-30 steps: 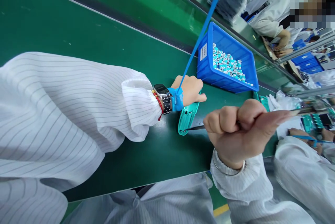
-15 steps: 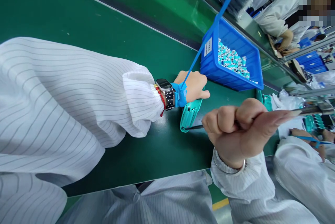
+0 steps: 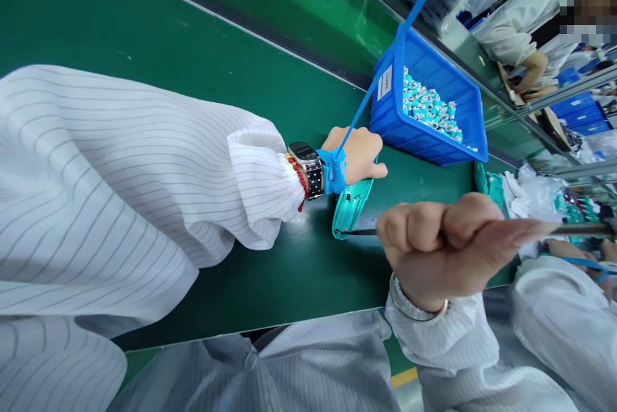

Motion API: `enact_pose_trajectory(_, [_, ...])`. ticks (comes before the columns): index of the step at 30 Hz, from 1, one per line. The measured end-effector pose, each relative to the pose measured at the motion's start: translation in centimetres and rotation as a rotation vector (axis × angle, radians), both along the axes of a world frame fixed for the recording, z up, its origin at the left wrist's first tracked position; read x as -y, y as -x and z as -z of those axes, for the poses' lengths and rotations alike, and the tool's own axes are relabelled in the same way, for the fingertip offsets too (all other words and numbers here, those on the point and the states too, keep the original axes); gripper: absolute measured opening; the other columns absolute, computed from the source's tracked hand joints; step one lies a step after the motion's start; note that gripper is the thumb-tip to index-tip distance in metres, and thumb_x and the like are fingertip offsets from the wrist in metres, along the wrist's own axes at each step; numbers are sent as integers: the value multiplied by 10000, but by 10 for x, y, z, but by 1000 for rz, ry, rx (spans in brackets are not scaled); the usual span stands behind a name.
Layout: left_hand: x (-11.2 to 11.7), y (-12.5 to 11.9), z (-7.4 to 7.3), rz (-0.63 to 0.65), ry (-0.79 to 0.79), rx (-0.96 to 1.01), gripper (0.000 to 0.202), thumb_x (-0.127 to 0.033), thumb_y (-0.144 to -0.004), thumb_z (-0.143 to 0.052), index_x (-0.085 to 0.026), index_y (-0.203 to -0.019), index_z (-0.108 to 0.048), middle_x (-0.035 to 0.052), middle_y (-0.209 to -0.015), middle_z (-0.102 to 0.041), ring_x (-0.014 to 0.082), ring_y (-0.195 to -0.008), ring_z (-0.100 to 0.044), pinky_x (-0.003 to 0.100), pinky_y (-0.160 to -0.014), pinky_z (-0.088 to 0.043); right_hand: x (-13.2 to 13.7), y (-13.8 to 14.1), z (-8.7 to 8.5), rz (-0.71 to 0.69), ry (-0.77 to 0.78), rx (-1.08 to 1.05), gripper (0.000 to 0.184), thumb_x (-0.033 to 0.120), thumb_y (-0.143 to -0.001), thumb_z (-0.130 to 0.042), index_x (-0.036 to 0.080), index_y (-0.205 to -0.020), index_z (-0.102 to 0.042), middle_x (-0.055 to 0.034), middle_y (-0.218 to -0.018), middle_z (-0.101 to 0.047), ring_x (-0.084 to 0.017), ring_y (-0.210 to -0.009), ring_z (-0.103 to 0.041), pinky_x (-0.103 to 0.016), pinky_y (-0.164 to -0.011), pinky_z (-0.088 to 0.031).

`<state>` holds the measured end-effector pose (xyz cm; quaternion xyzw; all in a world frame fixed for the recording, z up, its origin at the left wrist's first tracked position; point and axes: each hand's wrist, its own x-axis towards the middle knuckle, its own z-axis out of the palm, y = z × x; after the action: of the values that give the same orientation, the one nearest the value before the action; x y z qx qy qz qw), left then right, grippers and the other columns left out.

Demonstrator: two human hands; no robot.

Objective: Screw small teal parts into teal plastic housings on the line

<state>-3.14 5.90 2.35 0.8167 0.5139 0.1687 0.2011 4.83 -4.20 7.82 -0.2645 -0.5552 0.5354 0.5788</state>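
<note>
My left hand (image 3: 357, 156) lies on a teal plastic housing (image 3: 351, 208) on the green table and holds it down, fingers curled over its far end. A watch, a red cord and a blue wrist strap sit on that wrist, and the strap's blue cord (image 3: 385, 62) runs up and away. My right hand (image 3: 450, 246) is a closed fist around a thin dark tool (image 3: 359, 232). The tool's tip touches the near end of the housing; its handle sticks out to the right.
A blue bin (image 3: 429, 117) of several small teal and silver parts stands just beyond the housing. More teal parts and white bags (image 3: 523, 197) lie at the right. Another person's sleeve (image 3: 569, 309) is at lower right; a further person sits across at the top right.
The view has shifted slightly. My right fist has dropped a little lower with the tool; my left hand stays on the housing.
</note>
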Motion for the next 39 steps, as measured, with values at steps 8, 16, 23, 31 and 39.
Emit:
enact_pose_trajectory(8, [0, -1, 1, -4, -40, 8, 374, -486, -760, -478, -174, -841, -669, 94, -861, -672, 267, -788, -609, 342, -624, -395, 1, -10, -3, -37, 73, -36, 457, 434, -915, -366, 201, -594, -140, 68, -472, -96, -60, -355, -98, -218, -344, -145])
enact_pose_trajectory(16, [1, -2, 1, -4, -57, 1, 373, -474, -758, -487, -155, -828, -669, 91, -836, -666, 265, -790, -619, 317, -623, -406, 4, -10, 0, -23, 121, -13, 472, 485, -907, -343, 201, -584, -149, 67, -456, -126, -71, -356, -113, -227, -351, -148])
enact_pose_trajectory(23, [0, -2, 2, -1, -55, 3, 385, -494, -737, -517, -163, -863, -667, 71, -886, -662, 245, -815, -604, 313, -662, -408, 5, -5, 1, -16, 33, 13, 495, 469, -914, -344, 192, -592, -88, 68, -438, -122, -61, -343, -104, -229, -349, -122])
enact_pose_trajectory(31, [1, 0, -1, -23, 9, 77, 368, -435, -711, -482, -185, -899, -676, 76, -929, -656, 275, -882, -577, 351, -707, -404, 5, 5, -2, 1, 41, 61, 545, 480, -885, -414, 180, -559, -96, 72, -420, -116, -51, -333, -123, -224, -363, -118])
enact_pose_trajectory(39, [-1, 2, -1, 3, -12, 95, 318, -434, -701, -474, -216, -800, -682, 85, -849, -679, 266, -773, -591, 370, -624, -407, 10, 5, -2, -38, -11, 7, 510, 482, -912, -318, 185, -564, -94, 65, -449, -106, -64, -344, -134, -229, -357, -140])
